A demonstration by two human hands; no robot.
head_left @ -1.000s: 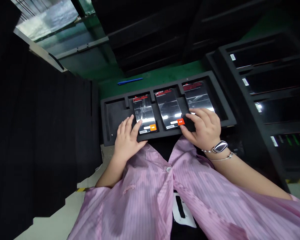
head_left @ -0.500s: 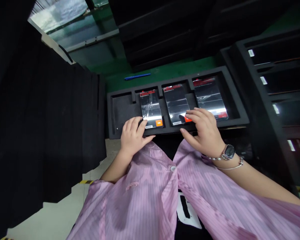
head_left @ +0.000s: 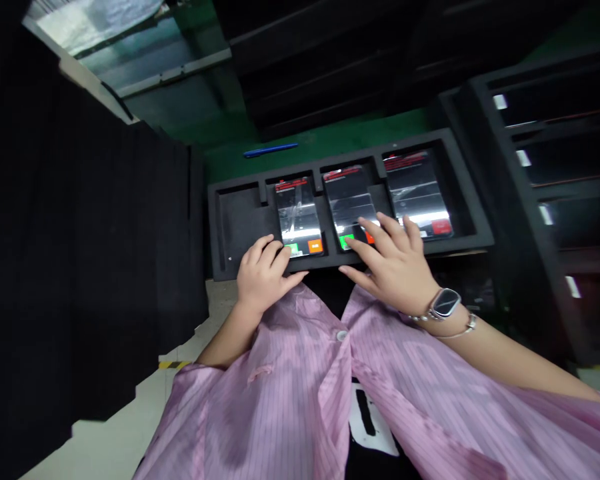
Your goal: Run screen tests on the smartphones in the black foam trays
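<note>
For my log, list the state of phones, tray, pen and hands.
Left phone: on, showing green and orange
Middle phone: on, partly covered
Right phone: on, showing red
Tray: holding three phones
Blue pen: lying behind tray
Left hand: open, palm down
Right hand: open, partly over middle phone

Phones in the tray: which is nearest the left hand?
The leftmost phone: the left hand sits at its lower corner, while the middle phone and rightmost phone lie farther away.

Free left compartment (head_left: 245,223), dividers (head_left: 319,181) between phones (head_left: 300,213), black stack (head_left: 125,260) alongside
</note>
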